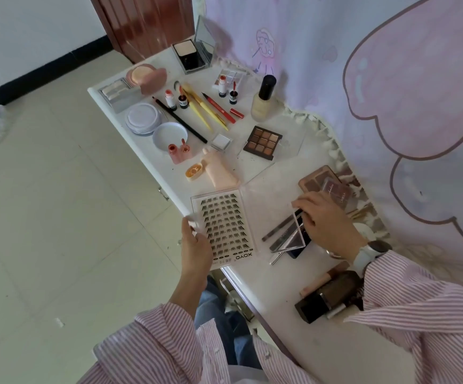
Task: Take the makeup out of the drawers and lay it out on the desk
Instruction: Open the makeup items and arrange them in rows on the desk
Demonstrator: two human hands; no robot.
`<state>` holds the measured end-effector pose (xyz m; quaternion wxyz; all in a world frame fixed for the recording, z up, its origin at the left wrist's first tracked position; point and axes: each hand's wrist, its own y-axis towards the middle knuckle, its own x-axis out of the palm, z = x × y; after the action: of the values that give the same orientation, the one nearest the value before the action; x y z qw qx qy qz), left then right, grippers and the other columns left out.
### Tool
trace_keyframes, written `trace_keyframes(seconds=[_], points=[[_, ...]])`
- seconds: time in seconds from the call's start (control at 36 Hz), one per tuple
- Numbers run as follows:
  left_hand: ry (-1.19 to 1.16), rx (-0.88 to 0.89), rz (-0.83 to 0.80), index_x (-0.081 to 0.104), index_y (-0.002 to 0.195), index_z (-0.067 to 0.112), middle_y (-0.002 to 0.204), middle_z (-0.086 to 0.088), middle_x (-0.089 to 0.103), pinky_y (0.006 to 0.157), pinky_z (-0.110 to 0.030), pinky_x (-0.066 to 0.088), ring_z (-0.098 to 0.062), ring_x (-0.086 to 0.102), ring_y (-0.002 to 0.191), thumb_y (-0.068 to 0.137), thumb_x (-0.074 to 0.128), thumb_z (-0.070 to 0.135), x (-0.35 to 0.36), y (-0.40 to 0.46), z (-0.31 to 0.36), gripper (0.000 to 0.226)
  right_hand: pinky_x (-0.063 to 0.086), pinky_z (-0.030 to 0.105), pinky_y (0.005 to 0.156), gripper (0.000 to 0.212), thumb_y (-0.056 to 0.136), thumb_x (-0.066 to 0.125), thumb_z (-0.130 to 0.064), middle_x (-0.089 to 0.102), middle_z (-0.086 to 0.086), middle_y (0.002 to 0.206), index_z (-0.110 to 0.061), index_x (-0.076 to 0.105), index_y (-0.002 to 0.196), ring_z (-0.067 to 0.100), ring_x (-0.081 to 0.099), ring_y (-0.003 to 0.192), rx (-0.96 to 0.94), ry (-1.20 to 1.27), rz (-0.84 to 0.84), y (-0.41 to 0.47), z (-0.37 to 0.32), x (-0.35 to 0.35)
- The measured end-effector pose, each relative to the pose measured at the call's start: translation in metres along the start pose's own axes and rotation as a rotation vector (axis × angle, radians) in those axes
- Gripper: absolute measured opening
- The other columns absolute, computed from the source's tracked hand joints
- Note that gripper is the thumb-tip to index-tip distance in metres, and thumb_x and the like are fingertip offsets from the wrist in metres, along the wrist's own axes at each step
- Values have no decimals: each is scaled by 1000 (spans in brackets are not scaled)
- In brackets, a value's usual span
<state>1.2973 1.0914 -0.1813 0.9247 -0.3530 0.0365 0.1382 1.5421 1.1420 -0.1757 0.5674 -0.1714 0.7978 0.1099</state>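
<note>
White glossy desk [152, 162], left hand [197, 246] gripping flat clear lash case [224, 225], right hand [324, 217] pinching its open lid [298, 231]

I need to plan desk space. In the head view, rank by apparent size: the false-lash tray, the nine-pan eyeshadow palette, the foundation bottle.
1. false-lash tray, clearly largest, though nearest the camera.
2-3. nine-pan eyeshadow palette and foundation bottle: too alike to rank.

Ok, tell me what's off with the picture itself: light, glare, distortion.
Head view: soft daylight, faint shadows; wide-angle lens bends the desk edge and floor tiles; glare on the clear lid of the lash tray; the mirror reflects grey; sleeves near the frame's bottom look soft and stretched.
</note>
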Motion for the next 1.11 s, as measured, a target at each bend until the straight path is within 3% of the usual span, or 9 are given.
trace_keyframes(seconds=[0.14, 0.25, 0.33, 0.5, 0.61, 0.72, 0.81, 1.06, 1.11], points=[[-43, -47, -1, 17, 146, 23, 120, -5, 55, 57, -26, 45, -11, 59, 84, 98, 22, 5, 0, -1, 1, 51, 50, 42, 73, 29, 71, 74, -4, 62, 5, 101, -14, 67, 97, 28, 60, 95, -165, -186, -112, -3, 7, 3], [-63, -57, 21, 20, 143, 23, 107, -3, 58, 57, -28, 45, -13, 60, 82, 98, 22, 5, 3, -2, 2, 49, 50, 40, 67, 27, 67, 79, -7, 63, 4, 93, -16, 66, 89, 26, 63, 85, -217, -220, -135, 2, 11, -2], [-69, -74, 34, 17, 145, 24, 114, -4, 56, 59, -29, 45, -12, 59, 83, 98, 21, 5, 5, -2, 3, 51, 50, 36, 63, 34, 60, 84, -12, 62, 2, 91, -17, 62, 86, 23, 63, 80, -287, -239, -173, 4, 14, -7], [-112, -119, 54, 14, 147, 27, 123, -6, 54, 76, -41, 49, -16, 59, 87, 96, 22, 5, 7, -2, 2, 55, 48, 31, 58, 45, 50, 86, -15, 59, 2, 80, -16, 55, 82, 20, 58, 69, -402, -359, -194, 8, 11, -12], [-118, -128, 66, 15, 147, 27, 130, -7, 51, 89, -47, 48, -24, 57, 103, 96, 22, 4, 8, 0, 0, 56, 46, 28, 56, 59, 45, 84, -14, 55, 1, 72, -17, 38, 83, 19, 55, 62, -446, -408, -198, 12, 7, -12], [-132, -122, 70, 15, 147, 25, 125, -5, 52, 82, -42, 47, -20, 57, 96, 97, 21, 4, 10, -2, 1, 55, 41, 28, 48, 49, 35, 82, -10, 52, 3, 66, -13, 49, 71, 19, 52, 57, -458, -456, -253, 20, 2, -16], [-127, -123, 75, 15, 147, 24, 123, -5, 52, 78, -40, 45, -16, 57, 87, 97, 21, 4, 10, -2, 0, 54, 41, 32, 54, 37, 46, 76, -10, 54, 6, 74, -11, 53, 75, 22, 53, 66, -421, -518, -331, 24, 0, -15], [-129, -152, 69, 16, 146, 31, 136, -9, 48, 96, -53, 44, -27, 55, 110, 95, 21, 3, 10, 3, -4, 59, 42, 33, 56, 30, 52, 48, -1, 53, 7, 72, -10, 51, 80, 25, 55, 67, -363, -577, -207, 16, 3, -14], [-153, -181, 71, 17, 146, 32, 137, -9, 46, 96, -52, 44, -27, 54, 111, 94, 22, 2, 11, 3, -4, 60, 45, 34, 57, 31, 52, 51, -1, 57, 8, 76, -10, 59, 81, 26, 59, 71, -299, -588, -188, 16, 1, -20]])
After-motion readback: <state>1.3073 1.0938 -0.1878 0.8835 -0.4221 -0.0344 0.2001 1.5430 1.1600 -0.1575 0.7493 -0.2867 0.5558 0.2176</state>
